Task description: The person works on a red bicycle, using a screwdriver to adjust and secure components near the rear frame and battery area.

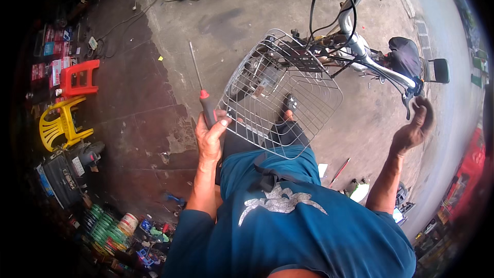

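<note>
My left hand (209,136) is closed round the handle of a screwdriver (208,108), dark grey with red accents. Its long metal shaft points up and away. That hand is right beside the left rim of a wire basket (288,103); I cannot tell whether its fingers touch the wires. The basket is at the front of a two-wheeler, below its silver handlebar (355,41) and black cables. On the right, my right hand (414,128) curls round the end of the handlebar, just past the brake lever (408,109). The grip is mostly hidden by the fingers.
A mirror (439,71) sticks out beyond the handlebar. Red (80,77) and yellow (64,123) plastic stools stand at the left, near boxes and green coils (105,229). A cable (141,15) crosses the far floor. A red stick-like tool (340,170) lies near my right side.
</note>
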A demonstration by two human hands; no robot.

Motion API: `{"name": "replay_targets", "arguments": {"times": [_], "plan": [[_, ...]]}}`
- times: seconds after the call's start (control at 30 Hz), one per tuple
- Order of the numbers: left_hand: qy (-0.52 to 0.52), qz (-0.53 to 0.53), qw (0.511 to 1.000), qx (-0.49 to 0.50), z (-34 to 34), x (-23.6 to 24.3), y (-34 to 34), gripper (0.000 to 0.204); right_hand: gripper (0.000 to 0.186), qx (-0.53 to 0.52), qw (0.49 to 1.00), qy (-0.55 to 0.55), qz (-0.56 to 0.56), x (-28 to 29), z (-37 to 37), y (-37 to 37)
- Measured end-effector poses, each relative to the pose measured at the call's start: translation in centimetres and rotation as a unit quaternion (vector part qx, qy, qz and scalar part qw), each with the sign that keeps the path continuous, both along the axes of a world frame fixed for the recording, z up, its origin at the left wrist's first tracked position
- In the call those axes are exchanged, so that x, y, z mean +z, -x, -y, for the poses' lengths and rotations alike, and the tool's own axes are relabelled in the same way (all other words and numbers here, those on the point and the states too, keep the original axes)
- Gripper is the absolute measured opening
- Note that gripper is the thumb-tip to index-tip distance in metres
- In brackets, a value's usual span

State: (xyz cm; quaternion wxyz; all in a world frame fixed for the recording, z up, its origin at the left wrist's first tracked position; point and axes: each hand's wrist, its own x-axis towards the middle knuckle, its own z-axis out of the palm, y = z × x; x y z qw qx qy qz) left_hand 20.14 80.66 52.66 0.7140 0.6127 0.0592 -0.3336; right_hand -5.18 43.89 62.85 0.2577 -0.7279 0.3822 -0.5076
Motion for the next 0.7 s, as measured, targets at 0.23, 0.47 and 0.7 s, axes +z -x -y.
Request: {"name": "replay_targets", "arguments": {"times": [0.23, 0.47, 0.7], "plan": [[0.021, -0.111, 0.972, -0.208, -2.6, 0.1, -0.2, 0.038, 0.030, 0.253, 0.893, -0.283, -0.243, -5.2, -19.3, -11.0], [0.037, -0.129, 0.957, -0.257, -2.5, -0.6, 0.9, 0.037, 0.050, 0.267, 0.844, -0.406, -0.228, -8.6, -23.5, -14.2], [-0.053, -0.112, 0.934, -0.335, -3.3, -0.1, -2.0, 0.039, 0.060, 0.213, 0.859, -0.413, -0.215, -9.4, -23.3, -18.1]]}}
